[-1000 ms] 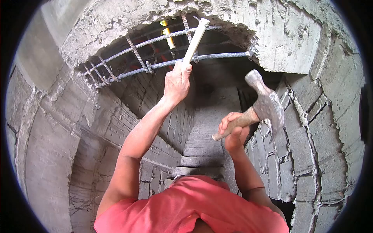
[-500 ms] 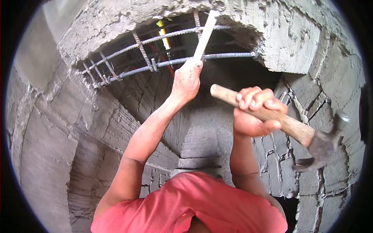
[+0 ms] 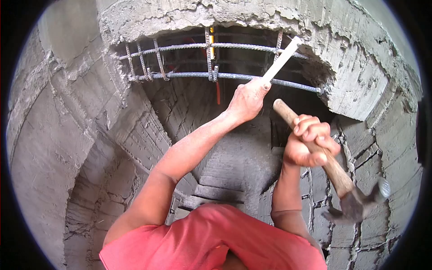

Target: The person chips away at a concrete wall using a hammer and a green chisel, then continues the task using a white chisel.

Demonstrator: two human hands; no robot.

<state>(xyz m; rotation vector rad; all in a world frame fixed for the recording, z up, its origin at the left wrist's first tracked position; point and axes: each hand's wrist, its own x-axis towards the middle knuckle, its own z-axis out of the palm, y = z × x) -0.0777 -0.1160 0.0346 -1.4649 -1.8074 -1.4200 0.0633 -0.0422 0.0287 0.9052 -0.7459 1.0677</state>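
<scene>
rough grey walls (image 3: 58, 171) are rising on both sides, and a jagged concrete edge (image 3: 360, 85) is running across the upper part of the view. beneath it, ribbed steel bars (image 3: 189, 75) are crossing a dark opening (image 3: 189, 62), with a narrow yellow thing (image 3: 212, 30) showing behind them. the left hand (image 3: 247, 101) is gripping a pale bar (image 3: 282, 60), which is slanting up and to the right in front of the steel, its tip lying close to the concrete; whether they are touching, one cannot tell. the right hand (image 3: 310, 141) is gripping the wooden handle (image 3: 334, 166) of a hammer (image 3: 338, 174), whose head (image 3: 354, 206) is pointing down to the right, well apart from the pale bar.
</scene>
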